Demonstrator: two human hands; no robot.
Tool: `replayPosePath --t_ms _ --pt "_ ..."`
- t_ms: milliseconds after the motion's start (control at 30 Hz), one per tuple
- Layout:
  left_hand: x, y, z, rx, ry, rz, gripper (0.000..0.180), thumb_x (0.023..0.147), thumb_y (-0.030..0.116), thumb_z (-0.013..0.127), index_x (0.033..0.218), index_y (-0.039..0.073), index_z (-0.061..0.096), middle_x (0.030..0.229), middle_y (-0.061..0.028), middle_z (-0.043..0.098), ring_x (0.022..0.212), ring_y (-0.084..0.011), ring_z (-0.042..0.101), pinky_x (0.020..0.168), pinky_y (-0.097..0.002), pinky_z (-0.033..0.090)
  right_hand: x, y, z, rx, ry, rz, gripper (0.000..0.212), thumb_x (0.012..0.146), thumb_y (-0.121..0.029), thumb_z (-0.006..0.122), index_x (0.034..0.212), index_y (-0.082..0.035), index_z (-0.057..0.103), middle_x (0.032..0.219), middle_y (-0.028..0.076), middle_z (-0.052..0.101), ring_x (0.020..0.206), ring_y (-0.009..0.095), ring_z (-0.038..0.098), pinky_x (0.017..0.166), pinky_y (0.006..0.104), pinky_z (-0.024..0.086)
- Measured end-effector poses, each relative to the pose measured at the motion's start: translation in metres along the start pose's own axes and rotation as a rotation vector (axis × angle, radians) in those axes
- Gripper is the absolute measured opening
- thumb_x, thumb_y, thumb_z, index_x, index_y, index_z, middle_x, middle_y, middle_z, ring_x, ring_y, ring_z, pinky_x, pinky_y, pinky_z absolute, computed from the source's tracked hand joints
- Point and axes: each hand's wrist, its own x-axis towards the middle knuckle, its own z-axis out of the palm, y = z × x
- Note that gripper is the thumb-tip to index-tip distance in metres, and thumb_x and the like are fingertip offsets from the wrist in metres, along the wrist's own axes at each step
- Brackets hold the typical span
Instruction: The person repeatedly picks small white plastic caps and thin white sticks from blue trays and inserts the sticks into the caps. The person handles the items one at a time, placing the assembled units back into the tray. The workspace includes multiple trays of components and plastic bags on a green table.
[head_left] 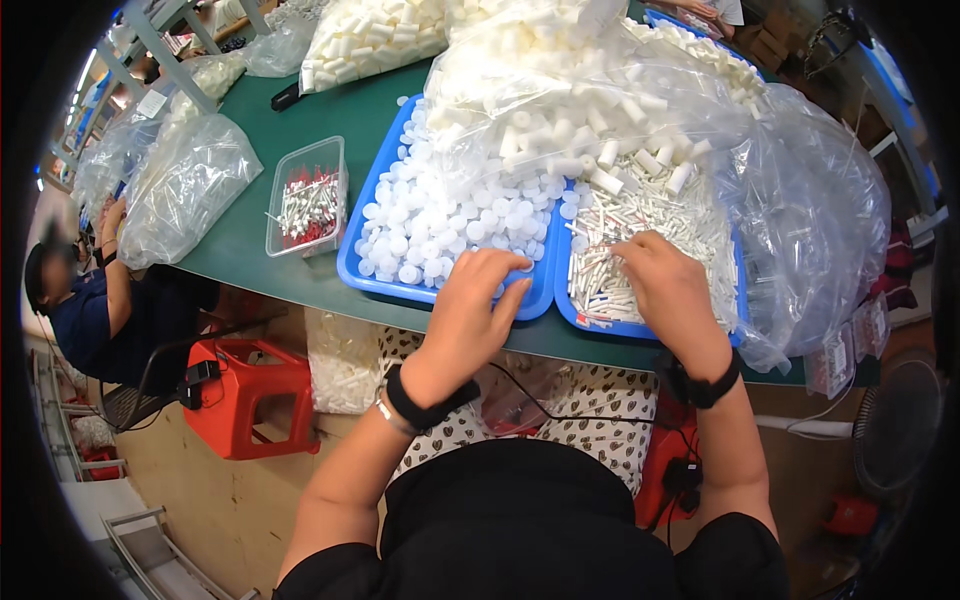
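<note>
My left hand [468, 310] is over the near right corner of a blue tray [372, 282] of translucent white round caps [430, 240]. Its thumb and forefinger are curved, with a gap between them. My right hand [668, 288] reaches into a second blue tray [620, 328] full of thin white sticks [690, 210]. Its fingertips are bent together down at the sticks; whatever they pinch is too small to make out. Both trays sit side by side at the green table's near edge.
Clear bags of white foam cylinders [560, 130] lean over the trays' far side. A clear plastic box [306, 195] of red-and-white pieces stands left on the green table [240, 235]. A red stool [250, 400] and a seated person [85, 310] are at left, a fan [898, 425] at right.
</note>
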Motion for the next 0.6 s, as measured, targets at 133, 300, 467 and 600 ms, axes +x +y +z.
replayPosePath --t_ms 133,300,467,600 --pt "0.016 -0.019 0.018 0.226 -0.007 0.119 0.026 0.081 0.004 0.068 0.106 0.003 0.065 0.107 -0.0113 0.064 0.102 -0.0330 0.055 0.088 -0.0393 0.047 0.007 0.011 0.017 -0.188 -0.135 -0.122 0.019 0.080 -0.001 0.057 0.097 -0.005 0.065 0.088 0.009 0.063 0.079 0.027 0.065 0.064 0.0379 0.052" --pt "0.026 -0.025 0.025 0.404 -0.068 0.139 0.022 0.076 0.003 0.069 0.097 0.006 0.066 0.092 -0.0087 0.062 0.088 -0.0311 0.054 0.077 -0.0395 0.048 -0.001 0.010 0.011 0.051 -0.009 -0.069 0.014 0.080 -0.003 0.064 0.094 -0.004 0.068 0.094 0.010 0.067 0.082 0.028 0.066 0.070 0.0359 0.054" --pt "0.026 -0.028 0.029 0.422 -0.056 0.149 0.017 0.075 0.004 0.068 0.091 0.005 0.064 0.089 -0.0101 0.062 0.089 -0.0320 0.054 0.078 -0.0398 0.047 -0.008 0.003 -0.003 0.391 0.124 0.202 0.014 0.088 -0.005 0.067 0.101 -0.002 0.070 0.094 0.013 0.070 0.079 0.026 0.067 0.071 0.0310 0.052" --pt "0.028 -0.031 0.027 0.341 -0.056 0.147 0.017 0.076 0.003 0.068 0.092 0.005 0.064 0.089 -0.0104 0.062 0.089 -0.0322 0.054 0.079 -0.0401 0.047 -0.014 0.001 -0.013 0.481 0.170 0.337 0.016 0.090 -0.005 0.066 0.105 -0.002 0.069 0.089 0.009 0.067 0.072 0.016 0.060 0.070 0.0268 0.049"
